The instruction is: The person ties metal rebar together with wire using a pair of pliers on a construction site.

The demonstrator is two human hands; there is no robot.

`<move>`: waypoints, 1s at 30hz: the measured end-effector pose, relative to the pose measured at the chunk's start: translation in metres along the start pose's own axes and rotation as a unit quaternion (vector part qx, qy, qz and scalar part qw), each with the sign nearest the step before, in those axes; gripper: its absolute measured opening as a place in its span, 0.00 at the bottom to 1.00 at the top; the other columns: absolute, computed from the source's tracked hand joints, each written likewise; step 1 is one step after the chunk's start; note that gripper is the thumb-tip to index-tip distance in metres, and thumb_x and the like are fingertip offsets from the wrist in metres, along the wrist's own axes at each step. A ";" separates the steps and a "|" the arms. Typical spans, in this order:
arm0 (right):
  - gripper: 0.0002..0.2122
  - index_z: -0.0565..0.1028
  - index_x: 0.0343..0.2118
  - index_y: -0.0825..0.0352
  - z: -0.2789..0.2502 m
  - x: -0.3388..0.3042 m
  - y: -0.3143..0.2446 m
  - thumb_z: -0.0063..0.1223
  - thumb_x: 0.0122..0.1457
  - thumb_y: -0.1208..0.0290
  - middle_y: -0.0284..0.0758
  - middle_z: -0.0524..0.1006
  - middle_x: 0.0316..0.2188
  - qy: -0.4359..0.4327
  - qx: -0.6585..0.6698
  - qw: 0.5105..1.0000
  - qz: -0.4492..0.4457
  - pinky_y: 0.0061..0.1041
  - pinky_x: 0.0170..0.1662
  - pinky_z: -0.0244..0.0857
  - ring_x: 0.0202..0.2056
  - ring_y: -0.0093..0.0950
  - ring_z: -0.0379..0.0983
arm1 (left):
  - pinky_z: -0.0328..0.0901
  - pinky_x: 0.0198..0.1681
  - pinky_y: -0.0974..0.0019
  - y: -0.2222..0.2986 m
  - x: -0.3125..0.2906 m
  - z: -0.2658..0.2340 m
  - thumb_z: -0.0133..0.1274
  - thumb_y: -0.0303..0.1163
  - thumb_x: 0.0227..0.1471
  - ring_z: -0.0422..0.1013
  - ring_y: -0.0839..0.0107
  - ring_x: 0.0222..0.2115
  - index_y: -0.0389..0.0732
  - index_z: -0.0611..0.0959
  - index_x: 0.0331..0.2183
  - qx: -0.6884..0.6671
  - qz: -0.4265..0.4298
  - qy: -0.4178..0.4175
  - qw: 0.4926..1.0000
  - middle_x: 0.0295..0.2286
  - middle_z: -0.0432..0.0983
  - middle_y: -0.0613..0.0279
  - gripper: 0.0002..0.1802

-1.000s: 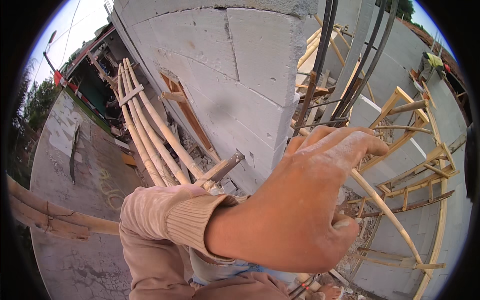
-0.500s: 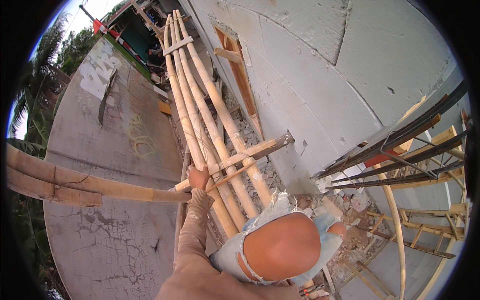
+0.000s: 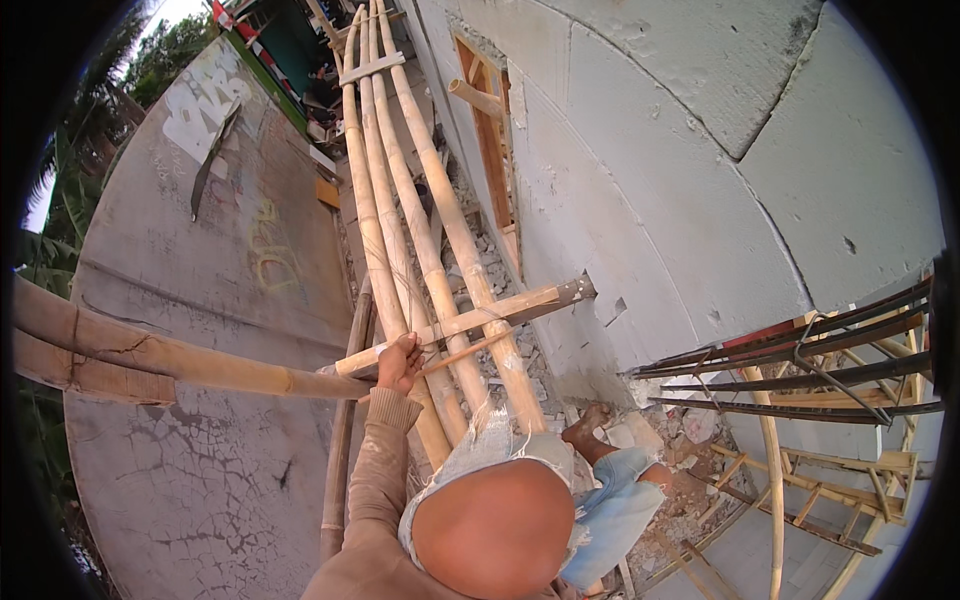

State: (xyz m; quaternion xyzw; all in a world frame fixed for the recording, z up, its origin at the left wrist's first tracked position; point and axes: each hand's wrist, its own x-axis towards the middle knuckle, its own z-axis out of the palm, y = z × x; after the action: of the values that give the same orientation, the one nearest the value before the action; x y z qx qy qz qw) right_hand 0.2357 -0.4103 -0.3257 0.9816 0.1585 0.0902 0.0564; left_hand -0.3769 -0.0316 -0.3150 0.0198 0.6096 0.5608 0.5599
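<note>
My left hand is closed over a wooden crosspiece, close to its left end. Its fingertips rest where the crosspiece passes over long bamboo poles. Thin wire binds the crosspiece to the poles. Just left of the hand ends a thick horizontal bamboo pole. My right hand is out of the picture. My bent knee, in torn jeans, fills the lower middle.
A grey block wall with a wood-framed opening rises on the right. On the left stands a cracked concrete wall. Rubble lies below the poles. Dark steel bars jut in at the right.
My view has shifted, and my knee has moved left and down. A bare foot now shows beside the poles. My right hand, partly visible at the lower edge before, has left the picture.
</note>
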 end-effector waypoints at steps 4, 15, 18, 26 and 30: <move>0.23 0.68 0.55 0.72 -0.026 0.001 -0.036 0.54 0.62 0.61 0.49 0.70 0.51 0.060 0.112 0.988 -0.084 0.45 0.59 0.57 0.56 0.45 0.64 | 0.65 0.40 0.69 0.027 -0.048 0.044 0.58 0.37 0.59 0.71 0.76 0.34 0.46 0.79 0.35 -0.040 0.025 -0.079 0.996 0.31 0.76 0.72 0.06; 0.15 0.78 0.45 0.71 -0.204 -0.115 -0.406 0.61 0.56 0.73 0.43 0.77 0.40 -0.221 0.573 0.489 -0.619 0.33 0.44 0.69 0.39 0.40 0.75 | 0.69 0.37 0.69 -0.023 -0.122 0.128 0.60 0.31 0.57 0.76 0.73 0.32 0.40 0.79 0.32 0.056 0.087 -0.209 0.972 0.31 0.80 0.63 0.07; 0.11 0.79 0.42 0.69 -0.189 -0.147 -0.422 0.61 0.55 0.74 0.42 0.78 0.38 -0.314 0.590 0.459 -0.585 0.32 0.42 0.71 0.36 0.39 0.77 | 0.70 0.38 0.67 -0.034 -0.124 0.115 0.62 0.28 0.55 0.76 0.73 0.32 0.40 0.79 0.31 0.035 0.060 -0.201 0.977 0.30 0.80 0.62 0.06; 0.06 0.79 0.34 0.69 -0.140 -0.158 -0.413 0.63 0.58 0.73 0.31 0.79 0.31 -0.597 0.579 0.383 -0.403 0.21 0.36 0.69 0.33 0.20 0.74 | 0.68 0.30 0.71 -0.048 -0.120 0.090 0.62 0.26 0.54 0.73 0.76 0.26 0.38 0.78 0.31 0.130 0.086 -0.262 0.952 0.27 0.78 0.63 0.07; 0.06 0.79 0.34 0.67 -0.128 -0.146 -0.412 0.65 0.57 0.71 0.27 0.79 0.31 -0.698 0.564 0.307 -0.318 0.20 0.36 0.67 0.32 0.17 0.72 | 0.68 0.34 0.72 -0.049 -0.119 0.096 0.63 0.29 0.54 0.73 0.76 0.27 0.36 0.79 0.33 0.150 0.099 -0.311 0.933 0.29 0.80 0.62 0.09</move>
State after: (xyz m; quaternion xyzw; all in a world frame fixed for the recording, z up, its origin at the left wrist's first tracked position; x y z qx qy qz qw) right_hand -0.0499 -0.0584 -0.2812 0.3456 0.3724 -0.7646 -0.3966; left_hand -0.2353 -0.0636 -0.2464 0.3372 0.4771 0.4811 0.6536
